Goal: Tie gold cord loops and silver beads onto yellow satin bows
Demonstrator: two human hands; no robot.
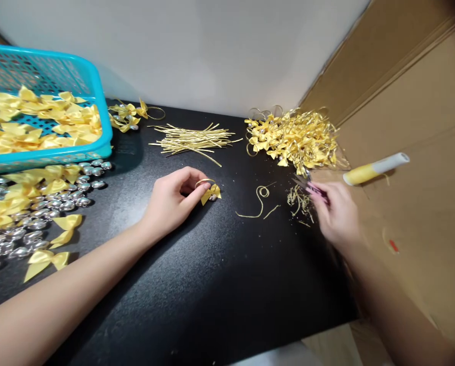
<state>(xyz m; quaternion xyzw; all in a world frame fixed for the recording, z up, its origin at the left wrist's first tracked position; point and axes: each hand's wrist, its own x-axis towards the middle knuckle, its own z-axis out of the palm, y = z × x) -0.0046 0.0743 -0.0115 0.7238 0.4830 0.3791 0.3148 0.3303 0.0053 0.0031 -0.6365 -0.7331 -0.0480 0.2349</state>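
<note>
My left hand [179,195] pinches a small yellow ribbon bow [214,192] with a gold cord loop, low over the middle of the black table; a bit of silver shows under the bow. At the table's right edge, my right hand [337,211] is closed around pink-handled scissors [317,192], their blades pointing left. Just beneath the blades lies a little heap of gold cord clippings [299,201]. A curled piece of gold cord [261,203] rests between the two hands. Behind the scissors is a large pile of looped yellow bows [294,137].
A turquoise basket [105,122] of yellow bows stands at the back left. Silver bells [65,203] and loose bows [65,229] spread in front of it. Straight gold cords [194,138] lie near the wall. A yellow-and-white tube [375,169] is against the cardboard [421,117] on the right.
</note>
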